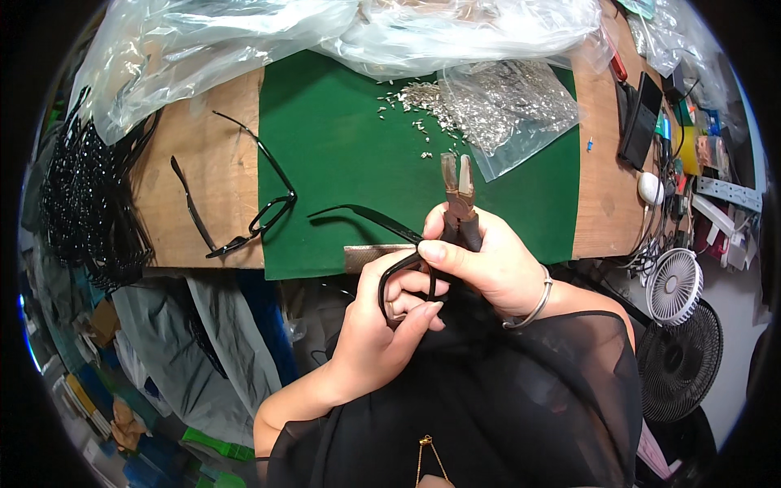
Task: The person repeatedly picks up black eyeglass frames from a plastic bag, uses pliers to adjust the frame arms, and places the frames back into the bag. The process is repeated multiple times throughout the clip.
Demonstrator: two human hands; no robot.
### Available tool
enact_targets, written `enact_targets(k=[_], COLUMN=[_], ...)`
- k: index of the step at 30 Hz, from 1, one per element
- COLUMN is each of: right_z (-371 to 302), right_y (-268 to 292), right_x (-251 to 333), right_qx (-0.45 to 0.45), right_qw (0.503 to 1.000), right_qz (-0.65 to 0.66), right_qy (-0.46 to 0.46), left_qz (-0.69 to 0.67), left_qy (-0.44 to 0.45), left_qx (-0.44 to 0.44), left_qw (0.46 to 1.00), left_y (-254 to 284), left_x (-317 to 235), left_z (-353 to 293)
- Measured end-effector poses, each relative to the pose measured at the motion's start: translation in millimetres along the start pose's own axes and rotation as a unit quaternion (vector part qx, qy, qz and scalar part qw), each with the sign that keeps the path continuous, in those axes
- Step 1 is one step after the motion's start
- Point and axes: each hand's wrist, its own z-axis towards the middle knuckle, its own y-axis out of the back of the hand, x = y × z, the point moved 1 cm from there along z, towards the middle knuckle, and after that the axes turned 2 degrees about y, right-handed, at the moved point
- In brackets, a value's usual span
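Note:
My left hand [362,329] is closed around the rim of a black eyeglasses frame [376,215], in front of the green mat's near edge. One temple of the frame stretches out to the left over the mat [342,146]. The thumb of my right hand [508,268] presses near the frame's hinge, and the same hand grips a pair of pliers [461,200] with dark handles. The pliers' worn metal jaws point away from me, slightly apart, with nothing visible between them. A second black eyeglasses frame [230,245] lies at the mat's left edge, temples outspread.
Tiny silvery metal pieces [431,99] spill from a clear bag [521,110] at the far right of the mat. Plastic sheeting [455,32] covers the table's back. A black glossy bundle [89,203] hangs at left. A phone [640,122] and small fans [674,286] are at right.

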Motion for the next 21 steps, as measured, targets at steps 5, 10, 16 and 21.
enact_targets(k=[5, 10, 16, 21], right_z=[-1.4, -2.1, -5.7, -11.8], right_y=[-0.7, 0.2, 4.6, 23.8], right_x=[1.0, -1.9, -3.4, 0.0], right_qx=[0.011, 0.009, 0.025, 0.071], right_qw=[1.000, 1.000, 0.999, 0.940], right_qz=[-0.010, -0.005, 0.010, -0.310], right_qy=[0.000, 0.023, 0.029, 0.120], left_qz=[-0.067, 0.073, -0.059, -0.064], left_qy=[0.032, -0.018, 0.049, 0.093], left_qx=[0.029, -0.020, 0.022, 0.016], left_qw=[0.997, 0.997, 0.997, 0.994], left_y=[3.8, -6.6, -3.0, 10.4], left_x=[-3.8, 0.3, -9.8, -29.6], left_z=[-2.8, -5.9, -5.0, -21.9])
